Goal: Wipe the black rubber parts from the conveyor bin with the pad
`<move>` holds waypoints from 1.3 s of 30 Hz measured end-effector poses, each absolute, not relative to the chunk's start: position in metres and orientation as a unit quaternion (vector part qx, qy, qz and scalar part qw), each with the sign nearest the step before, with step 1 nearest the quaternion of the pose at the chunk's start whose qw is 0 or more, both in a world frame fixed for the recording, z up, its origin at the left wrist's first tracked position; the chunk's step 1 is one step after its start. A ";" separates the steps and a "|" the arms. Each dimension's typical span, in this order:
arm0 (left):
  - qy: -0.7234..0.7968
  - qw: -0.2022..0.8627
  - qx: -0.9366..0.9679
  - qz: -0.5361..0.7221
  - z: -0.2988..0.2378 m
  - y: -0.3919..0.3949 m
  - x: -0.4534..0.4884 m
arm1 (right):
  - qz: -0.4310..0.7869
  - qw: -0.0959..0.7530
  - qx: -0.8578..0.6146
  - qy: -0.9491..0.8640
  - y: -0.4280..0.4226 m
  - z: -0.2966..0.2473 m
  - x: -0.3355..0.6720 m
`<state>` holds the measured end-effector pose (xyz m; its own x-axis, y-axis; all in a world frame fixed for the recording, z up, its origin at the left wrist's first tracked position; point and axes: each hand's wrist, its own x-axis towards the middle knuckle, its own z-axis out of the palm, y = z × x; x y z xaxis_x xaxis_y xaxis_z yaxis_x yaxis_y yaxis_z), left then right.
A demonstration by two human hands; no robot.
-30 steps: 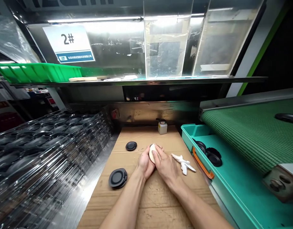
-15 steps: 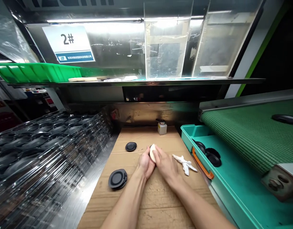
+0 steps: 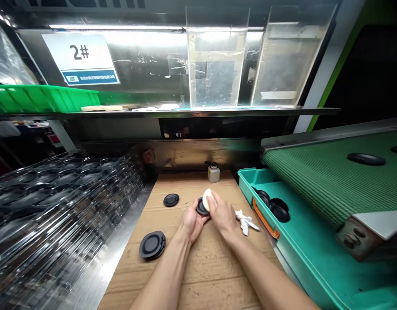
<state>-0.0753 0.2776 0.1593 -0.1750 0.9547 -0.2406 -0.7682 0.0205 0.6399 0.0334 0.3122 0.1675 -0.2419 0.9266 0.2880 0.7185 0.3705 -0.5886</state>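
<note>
My left hand [image 3: 192, 224] cups a round black rubber disc [image 3: 202, 207] in its fingers, with the disc's far edge showing past my palm. My right hand [image 3: 222, 215] presses a cream-white oval pad [image 3: 207, 199] against the disc's face, hiding most of it. Both hands are over a cardboard sheet [image 3: 204, 269]. Another black disc [image 3: 171, 199] lies to the left of my hands, and a small stack of black discs [image 3: 152, 244] is nearer me. A crumpled white cloth [image 3: 245, 221] lies just right of my right hand.
A small bottle with a black pump lid [image 3: 213, 174] stands at the cardboard's far end. On the right are a teal tray [image 3: 263, 181] holding black discs and a green mesh conveyor belt [image 3: 327, 181] carrying discs. Stacked clear plastic trays [image 3: 56, 202] fill the left.
The black disc now shows in my left hand below the pad. The view has shifted slightly left. A second disc has appeared at the conveyor's right edge.
</note>
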 end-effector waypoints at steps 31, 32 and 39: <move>0.339 0.581 0.148 0.725 0.151 0.281 -0.070 | 0.076 0.283 -0.495 -0.818 0.306 0.164 0.025; 0.336 0.578 0.150 0.729 0.152 0.281 -0.070 | 0.071 0.279 -0.489 -0.824 0.306 0.164 0.026; 0.350 0.581 0.163 0.717 0.151 0.281 -0.072 | 0.107 0.301 -0.466 -0.825 0.300 0.162 0.028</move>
